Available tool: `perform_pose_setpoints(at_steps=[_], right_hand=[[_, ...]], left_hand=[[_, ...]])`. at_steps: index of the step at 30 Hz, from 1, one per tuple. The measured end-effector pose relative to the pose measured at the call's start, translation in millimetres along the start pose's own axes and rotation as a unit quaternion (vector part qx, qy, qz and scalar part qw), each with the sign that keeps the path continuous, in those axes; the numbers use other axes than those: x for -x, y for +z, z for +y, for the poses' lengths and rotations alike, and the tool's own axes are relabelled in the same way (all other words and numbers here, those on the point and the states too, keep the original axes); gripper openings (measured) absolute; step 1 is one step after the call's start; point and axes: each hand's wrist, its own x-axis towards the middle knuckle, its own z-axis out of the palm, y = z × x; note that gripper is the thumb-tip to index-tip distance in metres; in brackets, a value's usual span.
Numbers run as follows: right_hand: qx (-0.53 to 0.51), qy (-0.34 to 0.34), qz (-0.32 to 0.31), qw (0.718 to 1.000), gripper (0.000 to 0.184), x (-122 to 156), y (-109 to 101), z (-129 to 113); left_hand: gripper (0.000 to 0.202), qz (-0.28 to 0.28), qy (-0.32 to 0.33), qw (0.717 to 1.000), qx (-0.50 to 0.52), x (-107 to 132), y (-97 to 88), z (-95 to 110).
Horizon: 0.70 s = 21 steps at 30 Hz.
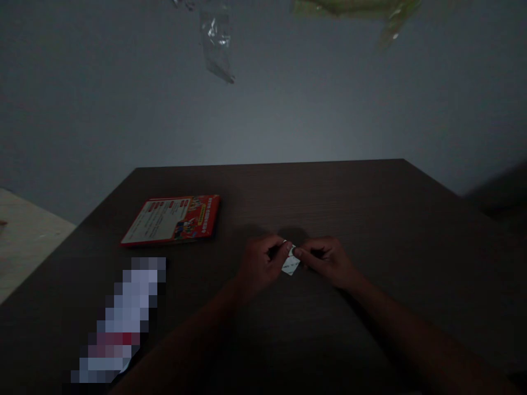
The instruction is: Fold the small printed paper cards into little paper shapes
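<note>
Both my hands meet over the middle of a dark wooden table (pixel 370 208). My left hand (pixel 261 263) and my right hand (pixel 327 262) each pinch a small white square piece of paper (pixel 290 265) between thumb and fingers. The paper hangs tilted like a diamond between them, just above the tabletop. The other fingers of both hands are curled in. The scene is dim, so finer detail on the paper cannot be made out.
A flat red and white printed box (pixel 173 219) lies on the table to the left. Nearer me at the left lies a long blurred-out object (pixel 121 321). A pale surface (pixel 24 236) adjoins the table's left side. Clear plastic (pixel 218 44) hangs above by the wall.
</note>
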Motion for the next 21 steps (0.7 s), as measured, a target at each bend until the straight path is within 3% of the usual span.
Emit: perform_pose_setpoints(at_steps=[5, 11, 16, 21], right_hand=[[-0.001, -0.002, -0.007, 1.0, 0.039, -0.2, 0.1, -3.1], [0.004, -0.005, -0.008, 1.0, 0.04, -0.6, 0.0, -4.1], [0.002, -0.002, 0.001, 1.0, 0.04, -0.2, 0.2, -2.7], [-0.004, 0.011, 0.008, 1.0, 0.04, 0.4, 0.6, 1.6]], left_hand=[[0.028, -0.05, -0.043, 0.995, 0.07, 0.0, 0.0, -3.2], [0.026, -0.013, 0.014, 1.0, -0.008, -0.3, -1.0, 1.2], [0.03, -0.035, -0.033, 0.997, 0.055, 0.0, -0.5, -1.1], [0.031, -0.028, -0.056, 0.996, 0.058, -0.3, -1.5, 0.7]])
